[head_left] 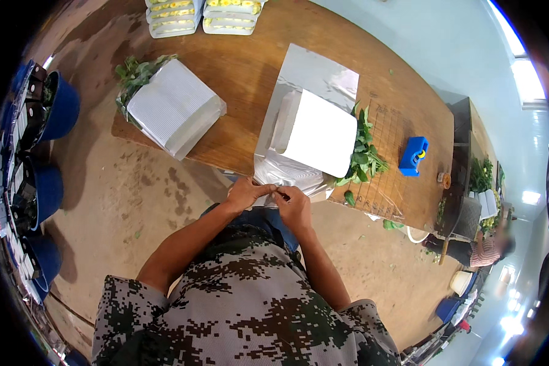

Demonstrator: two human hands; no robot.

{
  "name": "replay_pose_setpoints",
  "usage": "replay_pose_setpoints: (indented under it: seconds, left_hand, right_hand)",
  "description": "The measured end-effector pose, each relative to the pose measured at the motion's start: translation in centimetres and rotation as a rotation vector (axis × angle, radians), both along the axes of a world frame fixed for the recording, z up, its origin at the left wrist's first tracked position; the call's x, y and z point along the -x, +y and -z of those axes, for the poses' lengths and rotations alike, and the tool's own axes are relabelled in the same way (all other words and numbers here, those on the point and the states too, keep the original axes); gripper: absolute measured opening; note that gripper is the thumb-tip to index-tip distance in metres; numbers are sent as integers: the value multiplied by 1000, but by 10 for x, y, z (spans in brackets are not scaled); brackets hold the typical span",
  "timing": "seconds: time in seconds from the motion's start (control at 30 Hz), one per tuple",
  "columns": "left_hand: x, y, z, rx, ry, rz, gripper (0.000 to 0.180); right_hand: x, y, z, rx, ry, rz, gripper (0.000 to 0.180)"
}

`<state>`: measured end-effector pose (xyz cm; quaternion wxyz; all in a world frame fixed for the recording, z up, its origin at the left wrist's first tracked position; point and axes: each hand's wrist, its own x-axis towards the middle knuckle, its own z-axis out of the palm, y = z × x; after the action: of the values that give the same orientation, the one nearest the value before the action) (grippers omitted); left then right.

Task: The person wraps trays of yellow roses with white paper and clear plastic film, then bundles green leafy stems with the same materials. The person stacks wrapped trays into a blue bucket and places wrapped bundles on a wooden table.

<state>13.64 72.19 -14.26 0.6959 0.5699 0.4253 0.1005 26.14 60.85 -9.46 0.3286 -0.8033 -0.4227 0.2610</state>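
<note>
Left hand (245, 193) and right hand (294, 206) narrowly pinch plastic film (294, 173) at seven o'clock from the white packet (322, 134); uneven pulling could tear the film or skew the packet.

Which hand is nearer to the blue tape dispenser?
The right hand. It is at the near edge of the plastic film, left of the blue tape dispenser and closer to the body; the left hand is beside it, farther left.
</note>
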Motion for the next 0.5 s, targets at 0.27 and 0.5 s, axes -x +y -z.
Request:
replay_pose_setpoints:
  seconds: [0.27, 0.5]
  left_hand:
    - [15, 4, 16, 108, -99, 102, 41]
    - [54, 4, 60, -457, 330, 56, 50]
  right_hand:
    - [-14, 4, -6, -11, 33, 217, 14]
    - [-42, 11, -30, 46, 99, 189, 18]
